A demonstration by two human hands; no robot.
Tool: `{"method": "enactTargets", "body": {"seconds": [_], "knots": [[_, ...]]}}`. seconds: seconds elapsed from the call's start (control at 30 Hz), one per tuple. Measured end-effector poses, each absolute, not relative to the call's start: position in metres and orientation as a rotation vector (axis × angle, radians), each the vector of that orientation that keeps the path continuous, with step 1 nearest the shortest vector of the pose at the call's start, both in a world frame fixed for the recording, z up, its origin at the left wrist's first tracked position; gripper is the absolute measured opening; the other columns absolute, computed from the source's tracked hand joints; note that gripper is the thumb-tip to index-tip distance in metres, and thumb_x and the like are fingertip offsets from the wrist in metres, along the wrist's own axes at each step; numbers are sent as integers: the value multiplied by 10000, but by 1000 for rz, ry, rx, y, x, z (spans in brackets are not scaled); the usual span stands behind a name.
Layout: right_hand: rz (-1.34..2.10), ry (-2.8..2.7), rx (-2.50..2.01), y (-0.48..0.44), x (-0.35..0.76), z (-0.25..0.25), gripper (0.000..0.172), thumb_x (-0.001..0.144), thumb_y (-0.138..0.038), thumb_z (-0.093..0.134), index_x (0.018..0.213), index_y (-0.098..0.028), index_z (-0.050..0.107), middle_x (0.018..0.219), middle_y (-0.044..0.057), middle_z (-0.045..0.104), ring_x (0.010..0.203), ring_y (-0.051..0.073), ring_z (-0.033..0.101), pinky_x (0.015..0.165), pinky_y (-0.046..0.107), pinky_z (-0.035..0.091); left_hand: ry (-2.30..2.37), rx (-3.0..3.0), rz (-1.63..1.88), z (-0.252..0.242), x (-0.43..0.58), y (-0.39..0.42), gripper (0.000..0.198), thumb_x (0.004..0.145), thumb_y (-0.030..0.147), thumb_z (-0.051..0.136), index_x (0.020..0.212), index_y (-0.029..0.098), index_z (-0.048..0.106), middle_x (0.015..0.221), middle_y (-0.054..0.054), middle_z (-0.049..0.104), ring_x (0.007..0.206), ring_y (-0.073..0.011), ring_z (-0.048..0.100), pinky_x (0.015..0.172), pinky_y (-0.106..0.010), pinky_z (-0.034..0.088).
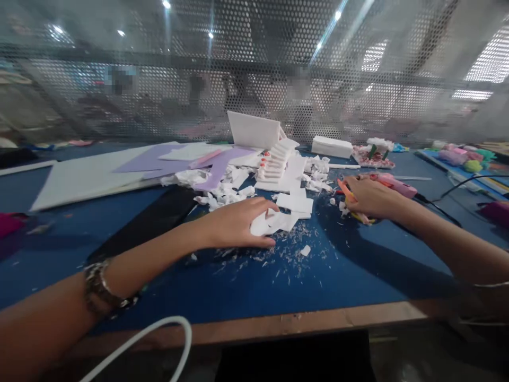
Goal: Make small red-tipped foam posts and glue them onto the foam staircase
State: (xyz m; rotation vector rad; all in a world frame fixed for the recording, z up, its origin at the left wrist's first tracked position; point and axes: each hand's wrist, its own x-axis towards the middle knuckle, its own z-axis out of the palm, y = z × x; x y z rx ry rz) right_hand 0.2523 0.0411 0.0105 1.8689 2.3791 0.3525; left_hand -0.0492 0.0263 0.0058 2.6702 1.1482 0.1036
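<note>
A person's left hand [238, 223] lies open, palm down, on a white foam offcut [274, 223] on the blue worktop [358, 276], just in front of a single foam staircase model [276, 162]. To the model's right, the right hand [368, 197] curls over one orange-handled tool [342, 188]; whether it grips it cannot be told. One pink glue gun [393, 184] lies just beyond that hand. One white block [332, 147] sits right of the model, two purple sheets [155, 159] to its left, shavings scattered in front. One bracelet [103, 286] circles the left wrist.
</note>
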Motion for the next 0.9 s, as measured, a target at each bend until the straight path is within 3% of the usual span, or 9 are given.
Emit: {"method": "enactTargets", "body": {"seconds": [0.13,0.27,0.33,0.43,0.53,0.67,0.77,0.83,0.9], "knots": [[337,2402,1855,36,238,14,350,766,-221,416,1096,-112,457,661,76,620,537,171,521,493,252,231,1121,2691,150,8,-51,32,362,737,530,554,844,185,528,906,-56,564,878,-226,519,726,-278,372],[238,2412,1793,31,226,11,260,798,-205,389,1034,-161,490,550,21,593,485,148,527,463,238,226,1160,2781,100,4,-50,32,487,672,656,548,716,178,470,797,-40,521,712,-195,497,612,-268,333],[212,2381,1776,31,224,8,266,788,-194,410,1035,-159,503,613,45,626,504,157,557,448,240,217,1152,2823,55,4,-51,30,534,629,699,552,694,174,480,785,-44,517,695,-200,495,597,-275,325],[205,2303,1770,31,225,5,413,774,-142,421,1185,-127,458,675,79,658,552,193,610,437,250,212,1169,2715,10,6,-58,26,543,573,676,619,736,170,507,796,-45,533,699,-207,517,582,-270,343],[235,2221,1755,30,233,5,567,758,-105,444,1319,-126,364,760,113,681,659,254,652,445,259,203,1206,2529,15,12,-67,24,454,612,571,652,816,183,534,864,-42,552,749,-209,544,618,-271,386],[287,2101,1686,37,242,10,549,728,-45,469,1262,-172,452,727,96,679,663,271,658,449,265,251,1169,2375,4,15,-77,24,360,678,422,651,957,218,548,1021,-45,555,897,-214,555,760,-288,422],[300,2206,1609,49,233,19,249,830,-220,454,1047,-184,571,794,99,674,701,282,652,503,305,350,1133,2324,70,12,-79,24,253,766,396,570,957,230,565,1016,-41,572,887,-193,560,766,-278,432],[261,2363,1539,54,217,24,293,869,-413,407,1016,-209,557,927,89,656,786,275,639,572,338,414,1107,2303,164,9,-78,25,182,822,364,492,894,223,581,939,-36,591,831,-172,566,736,-266,439],[97,2690,1386,57,196,26,367,848,-475,432,1092,-218,527,1027,90,614,880,261,608,637,353,455,1133,2256,255,6,-78,26,188,849,338,442,844,219,587,857,-27,599,749,-150,563,687,-252,443]]}}
